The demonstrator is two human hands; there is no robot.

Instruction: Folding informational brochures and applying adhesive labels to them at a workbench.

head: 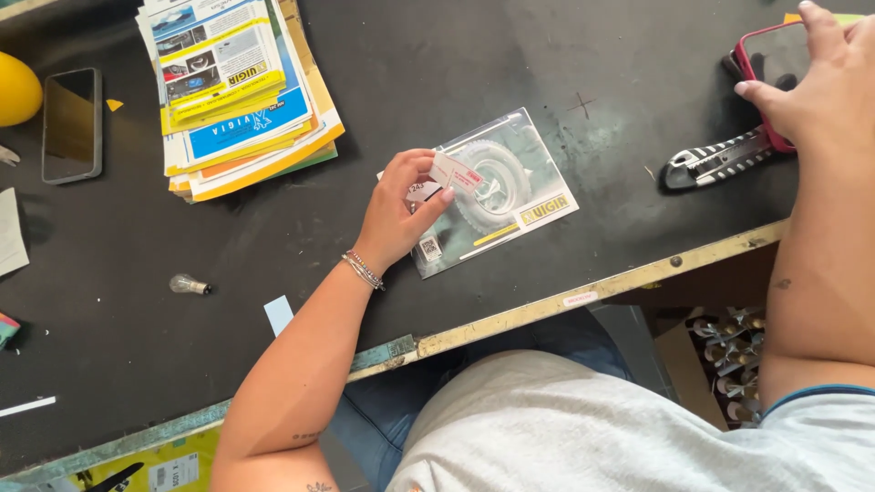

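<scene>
My left hand (399,211) pinches a small white-and-red label (456,172) just above a grey printed card with a tyre picture (506,187), which lies flat on the black worktop (392,82). A bracelet circles that wrist. My right hand (820,77) rests at the far right on a phone in a red case (770,55), fingers curled over its edge. Just below that phone lies a black-and-silver utility knife (715,159).
A stack of yellow, blue and white printed cards (237,91) sits at the top left. A dark phone (71,123), a yellow round object (16,89) and a small glass bulb (189,285) lie at the left. A box of bulbs (729,360) stands under the bench edge.
</scene>
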